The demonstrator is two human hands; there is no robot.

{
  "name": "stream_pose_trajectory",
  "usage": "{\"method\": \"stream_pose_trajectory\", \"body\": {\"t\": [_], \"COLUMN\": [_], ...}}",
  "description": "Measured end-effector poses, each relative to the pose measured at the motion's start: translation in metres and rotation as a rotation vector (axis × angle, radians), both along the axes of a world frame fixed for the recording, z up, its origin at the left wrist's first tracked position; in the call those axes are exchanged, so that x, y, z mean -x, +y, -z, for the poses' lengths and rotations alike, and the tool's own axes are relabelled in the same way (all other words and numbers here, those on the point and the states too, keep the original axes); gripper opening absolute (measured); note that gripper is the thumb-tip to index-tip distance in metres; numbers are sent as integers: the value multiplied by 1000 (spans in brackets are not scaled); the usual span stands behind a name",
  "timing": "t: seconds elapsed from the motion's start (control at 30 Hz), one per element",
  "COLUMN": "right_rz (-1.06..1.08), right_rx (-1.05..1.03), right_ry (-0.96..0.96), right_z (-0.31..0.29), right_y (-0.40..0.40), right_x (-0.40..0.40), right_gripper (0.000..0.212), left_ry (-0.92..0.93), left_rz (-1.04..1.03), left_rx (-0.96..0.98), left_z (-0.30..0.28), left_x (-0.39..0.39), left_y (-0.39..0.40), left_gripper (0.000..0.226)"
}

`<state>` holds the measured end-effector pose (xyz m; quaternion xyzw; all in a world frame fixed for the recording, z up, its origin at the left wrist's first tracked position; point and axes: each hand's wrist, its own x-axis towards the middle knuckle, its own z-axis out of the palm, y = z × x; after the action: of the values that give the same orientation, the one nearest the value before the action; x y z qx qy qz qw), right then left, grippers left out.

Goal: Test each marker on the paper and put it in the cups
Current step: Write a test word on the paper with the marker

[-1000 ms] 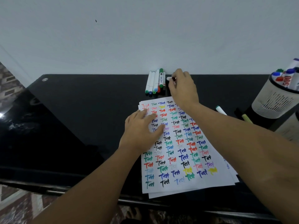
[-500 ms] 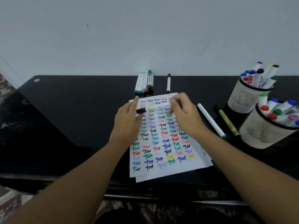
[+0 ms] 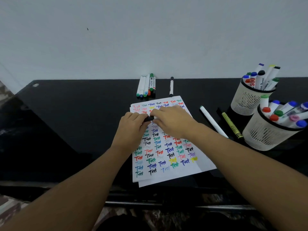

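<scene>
Over the paper [image 3: 168, 157], which is covered in coloured "Test" marks, both my hands hold one white marker with a black cap [image 3: 149, 118]. My left hand [image 3: 133, 129] pinches the black cap end. My right hand [image 3: 173, 121] grips the white barrel, which it mostly hides. Two white mesh cups stand at the right, full of markers: the far cup [image 3: 246, 99] and the near cup [image 3: 266, 135]. A bundle of markers [image 3: 146, 85] lies against the wall, with a single black-capped marker [image 3: 171, 86] beside it.
A white marker with a green tip [image 3: 212, 121] and a yellow-green pen [image 3: 231, 125] lie on the black glass desk [image 3: 75, 122] between paper and cups. The wall rises right behind the desk. The desk's front edge runs under my forearms.
My right hand came back from the marker bundle at the wall with a black-capped marker. Both hands have closed together on it over the top of the paper.
</scene>
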<state>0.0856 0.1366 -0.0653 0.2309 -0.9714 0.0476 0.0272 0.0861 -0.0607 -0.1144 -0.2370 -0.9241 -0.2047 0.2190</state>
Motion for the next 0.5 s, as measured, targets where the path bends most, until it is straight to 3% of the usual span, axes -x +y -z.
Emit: {"method": "stream_pose_trajectory", "body": {"t": [0.1, 0.33, 0.5], "right_rz": [-43, -49, -17], "right_rx": [19, -89, -122], "right_ry": [-41, 110, 108], "right_z": [-1, 1, 0], "right_y": [5, 10, 15], "right_x": [1, -2, -2], "right_gripper": [30, 36, 45], "left_ry": [40, 40, 21], "left_rz": [40, 72, 86], "left_rx": [-5, 11, 12], "left_z": [3, 2, 1], "left_x": [1, -1, -1], "left_y": [-1, 0, -1], "left_gripper": [26, 35, 22]}}
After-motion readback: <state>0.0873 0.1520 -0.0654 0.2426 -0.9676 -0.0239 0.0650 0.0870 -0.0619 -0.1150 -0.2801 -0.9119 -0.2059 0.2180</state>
